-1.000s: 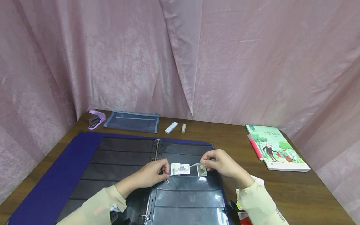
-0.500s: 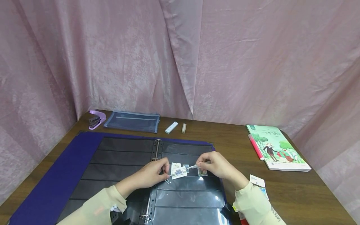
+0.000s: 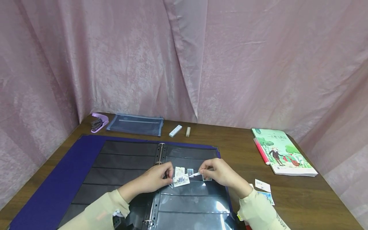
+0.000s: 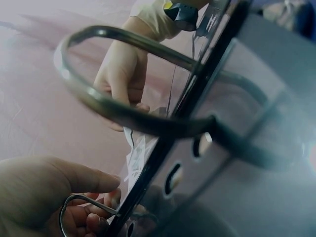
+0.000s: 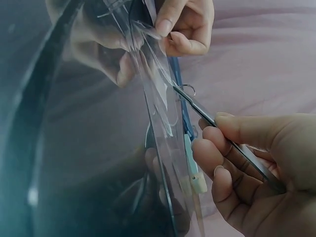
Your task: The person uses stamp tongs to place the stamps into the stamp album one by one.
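Observation:
My right hand (image 3: 217, 172) holds slim metal tweezers (image 5: 195, 104) between thumb and fingers. Their tips meet the right side of a pale printed stamp (image 3: 181, 181), which lies tilted over a black pocket page (image 3: 189, 203) of the open ring-binder album. Another pale stamp (image 3: 180, 171) is just behind it. A small bluish stamp (image 3: 190, 172) sits to its right, and one more is partly covered by my right fingers. My left hand (image 3: 161, 175), beside the binder rings, pinches the edge of the clear pocket film (image 5: 153, 59) between thumb and finger.
Behind the album's blue cover (image 3: 66, 166) are a lilac stapler (image 3: 100, 122), a blue mesh pouch (image 3: 135, 124), a white block (image 3: 175, 130) and a small beige block (image 3: 188, 131). A green book (image 3: 283, 151) with a red pen (image 3: 261, 150) lies right. Loose stamps (image 3: 263, 185) lie near my right sleeve.
My right hand has moved slightly left and nearer with the tweezers. The pale stamp has shifted left and down and tilted, uncovering the bluish stamp. My left hand has stayed in place.

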Tool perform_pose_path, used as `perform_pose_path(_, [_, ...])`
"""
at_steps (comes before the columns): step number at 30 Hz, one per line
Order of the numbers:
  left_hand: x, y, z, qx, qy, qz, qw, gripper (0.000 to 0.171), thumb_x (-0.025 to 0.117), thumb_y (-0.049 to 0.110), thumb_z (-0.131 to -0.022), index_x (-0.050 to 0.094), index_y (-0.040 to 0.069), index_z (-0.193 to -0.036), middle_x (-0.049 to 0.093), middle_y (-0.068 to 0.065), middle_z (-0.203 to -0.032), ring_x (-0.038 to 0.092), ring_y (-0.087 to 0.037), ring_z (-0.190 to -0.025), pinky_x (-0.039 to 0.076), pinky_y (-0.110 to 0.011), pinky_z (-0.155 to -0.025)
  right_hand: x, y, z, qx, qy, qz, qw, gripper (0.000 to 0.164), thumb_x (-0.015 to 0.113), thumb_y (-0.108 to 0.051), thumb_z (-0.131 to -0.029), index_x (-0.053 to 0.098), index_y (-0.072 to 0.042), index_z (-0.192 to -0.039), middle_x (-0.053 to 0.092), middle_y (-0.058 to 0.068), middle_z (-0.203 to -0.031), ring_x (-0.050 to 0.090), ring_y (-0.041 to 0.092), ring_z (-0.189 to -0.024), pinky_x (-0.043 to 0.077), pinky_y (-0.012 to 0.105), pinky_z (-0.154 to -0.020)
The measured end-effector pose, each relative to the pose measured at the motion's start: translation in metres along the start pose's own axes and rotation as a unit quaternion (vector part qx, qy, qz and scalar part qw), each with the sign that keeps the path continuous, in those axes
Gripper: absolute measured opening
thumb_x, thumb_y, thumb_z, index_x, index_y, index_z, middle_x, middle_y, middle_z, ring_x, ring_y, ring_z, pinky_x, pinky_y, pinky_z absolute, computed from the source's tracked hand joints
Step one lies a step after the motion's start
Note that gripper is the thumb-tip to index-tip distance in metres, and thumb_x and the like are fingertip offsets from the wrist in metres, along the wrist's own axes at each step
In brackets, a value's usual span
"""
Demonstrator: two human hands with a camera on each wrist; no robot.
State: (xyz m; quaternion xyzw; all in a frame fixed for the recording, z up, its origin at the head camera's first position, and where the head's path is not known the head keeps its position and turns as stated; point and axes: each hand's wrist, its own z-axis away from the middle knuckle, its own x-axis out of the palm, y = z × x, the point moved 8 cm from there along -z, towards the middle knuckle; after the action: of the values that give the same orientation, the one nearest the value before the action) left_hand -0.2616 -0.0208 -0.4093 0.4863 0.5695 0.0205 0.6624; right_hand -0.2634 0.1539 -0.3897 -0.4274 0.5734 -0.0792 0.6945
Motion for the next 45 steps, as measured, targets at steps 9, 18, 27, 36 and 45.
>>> perform_pose_path(9, [-0.0004,-0.0019,0.0001,0.000,0.004,-0.009,1.0000,0.020,0.066,0.013,-0.079,0.046,0.017,-0.078,0.046,0.008,-0.070,0.041,-0.004,-0.062,0.035,-0.020,-0.056,0.0060,-0.0047,0.0004,-0.006,-0.017,-0.001,1.000,0.011,0.058,-0.013,-0.086,0.065,-0.006,-0.082,0.063,0.003,-0.068,0.059,0.007,-0.058,0.050,0.021,-0.057])
perform_pose_path(18, [0.0010,-0.0039,-0.0002,0.003,0.003,-0.006,1.0000,0.020,0.065,0.014,-0.079,0.046,0.017,-0.078,0.046,0.008,-0.070,0.041,-0.004,-0.061,0.035,-0.020,-0.056,0.0034,-0.0035,0.0010,-0.005,-0.038,-0.018,0.999,0.013,0.058,-0.014,-0.086,0.066,-0.005,-0.083,0.064,0.007,-0.069,0.060,0.011,-0.058,0.051,0.028,-0.057])
perform_pose_path(27, [0.0011,-0.0025,-0.0007,0.006,0.000,-0.008,0.9999,0.019,0.065,0.014,-0.080,0.047,0.017,-0.079,0.047,0.008,-0.071,0.041,-0.004,-0.061,0.036,-0.020,-0.056,0.0025,-0.0040,0.0000,-0.003,-0.035,-0.008,0.999,0.012,0.058,-0.014,-0.086,0.066,-0.006,-0.081,0.063,0.005,-0.067,0.059,0.009,-0.058,0.051,0.026,-0.057])
perform_pose_path(36, [0.0007,-0.0020,-0.0002,0.005,-0.002,-0.011,0.9999,0.019,0.065,0.014,-0.080,0.046,0.017,-0.079,0.047,0.008,-0.071,0.041,-0.004,-0.061,0.036,-0.020,-0.057,0.0034,-0.0061,0.0000,-0.009,-0.052,0.010,0.999,0.010,0.059,-0.013,-0.085,0.067,-0.007,-0.080,0.064,0.002,-0.070,0.060,0.009,-0.058,0.051,0.024,-0.057])
perform_pose_path(45, [0.0015,-0.0027,-0.0007,0.006,-0.003,-0.012,0.9999,0.019,0.065,0.016,-0.080,0.046,0.017,-0.079,0.047,0.008,-0.070,0.041,-0.004,-0.061,0.036,-0.020,-0.056,0.0041,-0.0061,-0.0032,-0.011,-0.083,0.009,0.996,0.011,0.059,-0.013,-0.085,0.067,-0.007,-0.079,0.066,0.004,-0.069,0.059,0.008,-0.057,0.052,0.027,-0.057])
